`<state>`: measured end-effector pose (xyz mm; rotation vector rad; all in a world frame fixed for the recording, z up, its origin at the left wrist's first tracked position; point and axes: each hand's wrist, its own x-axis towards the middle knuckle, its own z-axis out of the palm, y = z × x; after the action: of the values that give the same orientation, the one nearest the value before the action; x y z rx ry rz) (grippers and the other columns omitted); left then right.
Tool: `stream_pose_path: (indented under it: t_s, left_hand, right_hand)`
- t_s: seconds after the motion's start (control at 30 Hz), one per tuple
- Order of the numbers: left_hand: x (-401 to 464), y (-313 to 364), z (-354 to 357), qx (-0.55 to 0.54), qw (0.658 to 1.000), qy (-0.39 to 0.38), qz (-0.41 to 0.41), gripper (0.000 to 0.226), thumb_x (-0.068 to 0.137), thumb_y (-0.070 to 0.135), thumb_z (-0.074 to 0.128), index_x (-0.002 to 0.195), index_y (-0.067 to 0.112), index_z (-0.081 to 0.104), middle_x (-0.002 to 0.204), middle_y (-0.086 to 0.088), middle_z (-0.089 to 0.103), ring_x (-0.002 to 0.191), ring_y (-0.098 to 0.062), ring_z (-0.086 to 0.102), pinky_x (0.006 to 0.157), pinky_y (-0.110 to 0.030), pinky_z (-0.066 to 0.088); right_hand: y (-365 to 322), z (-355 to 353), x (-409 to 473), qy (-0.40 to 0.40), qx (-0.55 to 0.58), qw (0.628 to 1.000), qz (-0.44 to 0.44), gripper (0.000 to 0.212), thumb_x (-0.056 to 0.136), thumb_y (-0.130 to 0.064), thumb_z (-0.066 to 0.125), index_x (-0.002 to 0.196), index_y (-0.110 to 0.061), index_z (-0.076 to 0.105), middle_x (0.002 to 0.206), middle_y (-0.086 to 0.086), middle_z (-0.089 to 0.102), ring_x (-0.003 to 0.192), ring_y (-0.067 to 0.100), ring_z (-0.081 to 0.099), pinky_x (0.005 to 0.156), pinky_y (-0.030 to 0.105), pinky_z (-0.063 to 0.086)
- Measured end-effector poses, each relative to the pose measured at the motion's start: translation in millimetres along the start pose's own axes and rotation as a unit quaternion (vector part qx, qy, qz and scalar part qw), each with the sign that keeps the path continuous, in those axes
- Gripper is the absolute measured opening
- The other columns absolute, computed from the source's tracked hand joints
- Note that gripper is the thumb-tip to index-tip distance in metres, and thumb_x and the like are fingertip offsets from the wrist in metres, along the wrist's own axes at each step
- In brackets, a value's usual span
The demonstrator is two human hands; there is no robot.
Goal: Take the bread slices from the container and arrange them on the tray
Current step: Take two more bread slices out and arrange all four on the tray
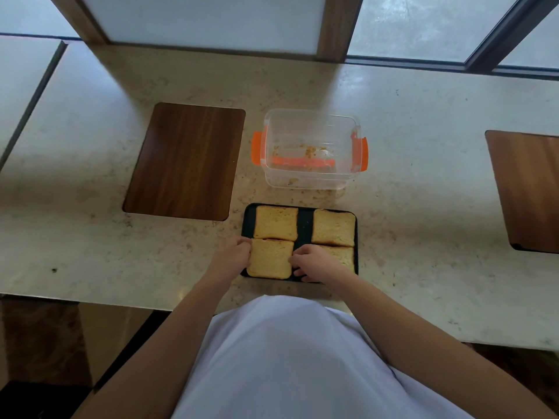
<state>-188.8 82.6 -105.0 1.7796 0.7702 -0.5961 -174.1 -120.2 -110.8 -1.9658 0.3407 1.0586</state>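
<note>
A black tray (304, 225) lies on the counter near me with several bread slices on it. Two slices sit at the back, one left (276, 222) and one right (333, 227). The front left slice (269, 259) lies between my hands. My left hand (234, 254) grips its left edge and my right hand (311, 263) grips its right edge. The front right slice (343, 257) is partly hidden under my right hand. Behind the tray stands the clear plastic container (311, 176) with orange clips; only crumbs show inside.
A dark wooden board (186, 161) lies left of the container. Another wooden board (526, 189) lies at the far right. The stone counter's front edge (90, 300) runs just before my body. Window frames stand behind the counter.
</note>
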Motion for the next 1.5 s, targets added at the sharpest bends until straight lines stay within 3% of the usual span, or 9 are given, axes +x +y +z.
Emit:
stream_pose_path:
  t_s: [0.13, 0.27, 0.4, 0.57, 0.67, 0.8, 1.0, 1.4, 1.5]
  left_hand:
    - [-3, 1, -1, 0.032, 0.999, -0.011, 0.008, 0.024, 0.096, 0.023, 0.044, 0.111, 0.018, 0.063, 0.097, -0.004, 0.066, 0.094, -0.021, 0.064, 0.092, -0.048, 0.055]
    - [-8, 16, 8, 0.09, 0.99, -0.003, 0.104, 0.036, 0.096, 0.026, 0.047, 0.13, 0.018, 0.058, 0.11, 0.009, 0.064, 0.093, -0.01, 0.062, 0.073, -0.022, 0.049]
    - [-13, 52, 57, 0.023, 0.986, -0.136, 0.091, 0.042, 0.09, 0.033, 0.053, 0.129, 0.021, 0.06, 0.122, 0.003, 0.065, 0.107, -0.012, 0.064, 0.098, -0.039, 0.052]
    - [-5, 77, 96, 0.085, 0.983, -0.144, 0.072, 0.053, 0.092, 0.031, 0.052, 0.142, 0.016, 0.049, 0.142, -0.002, 0.054, 0.126, -0.02, 0.052, 0.107, -0.043, 0.044]
    - [1, 86, 112, 0.12, 0.983, -0.125, 0.067, 0.055, 0.093, 0.03, 0.051, 0.146, 0.015, 0.044, 0.146, -0.004, 0.05, 0.13, -0.023, 0.047, 0.102, -0.037, 0.041]
    - [7, 89, 120, 0.117, 0.984, -0.129, 0.047, 0.055, 0.092, 0.031, 0.054, 0.144, 0.016, 0.044, 0.143, -0.004, 0.05, 0.125, -0.022, 0.048, 0.088, -0.034, 0.039]
    - [9, 82, 119, 0.094, 0.985, -0.143, 0.019, 0.06, 0.088, 0.032, 0.057, 0.144, 0.018, 0.042, 0.142, -0.005, 0.047, 0.117, -0.021, 0.048, 0.103, -0.045, 0.046]
    - [13, 79, 107, 0.083, 0.987, -0.133, 0.013, 0.055, 0.089, 0.032, 0.058, 0.14, 0.016, 0.046, 0.14, -0.005, 0.05, 0.127, -0.024, 0.047, 0.106, -0.048, 0.044]
    - [10, 76, 105, 0.077, 0.988, -0.13, 0.015, 0.055, 0.087, 0.034, 0.058, 0.139, 0.018, 0.048, 0.135, -0.003, 0.052, 0.123, -0.022, 0.049, 0.105, -0.047, 0.046]
  right_hand:
    - [-1, -2, 0, 0.005, 0.001, 1.0, -0.006, 0.027, 0.096, -0.031, 0.06, 0.121, -0.019, 0.06, 0.104, 0.0, 0.068, 0.093, 0.011, 0.068, 0.078, 0.032, 0.06]
    - [0, -27, -3, 0.058, 0.059, 0.996, -0.02, 0.033, 0.098, -0.026, 0.059, 0.129, -0.016, 0.056, 0.108, 0.0, 0.066, 0.093, 0.011, 0.066, 0.067, 0.024, 0.055]
    - [17, -69, -7, 0.183, 0.096, 0.978, -0.001, 0.039, 0.096, -0.022, 0.057, 0.133, -0.012, 0.056, 0.122, 0.006, 0.064, 0.104, 0.019, 0.063, 0.086, 0.039, 0.057]
    - [16, -80, -5, 0.221, 0.058, 0.974, 0.002, 0.05, 0.092, -0.018, 0.06, 0.14, -0.007, 0.052, 0.138, 0.014, 0.057, 0.117, 0.024, 0.056, 0.091, 0.036, 0.048]
    - [21, -84, -7, 0.219, 0.042, 0.975, 0.003, 0.052, 0.093, -0.019, 0.06, 0.143, -0.006, 0.05, 0.14, 0.014, 0.056, 0.11, 0.021, 0.056, 0.084, 0.032, 0.045]
    - [25, -86, -8, 0.206, 0.044, 0.978, 0.005, 0.053, 0.094, -0.022, 0.061, 0.143, -0.007, 0.049, 0.142, 0.013, 0.056, 0.124, 0.026, 0.055, 0.095, 0.037, 0.048]
    - [25, -88, -8, 0.205, 0.051, 0.977, 0.009, 0.051, 0.094, -0.022, 0.061, 0.142, -0.006, 0.05, 0.14, 0.013, 0.057, 0.123, 0.026, 0.055, 0.1, 0.041, 0.048]
    - [14, -82, -7, 0.185, 0.039, 0.982, 0.012, 0.049, 0.093, -0.026, 0.06, 0.138, -0.01, 0.052, 0.134, 0.01, 0.059, 0.118, 0.024, 0.057, 0.099, 0.045, 0.051]
    - [18, -84, -11, 0.191, 0.042, 0.981, 0.008, 0.049, 0.093, -0.024, 0.061, 0.139, -0.008, 0.052, 0.136, 0.011, 0.059, 0.118, 0.023, 0.057, 0.094, 0.039, 0.051]
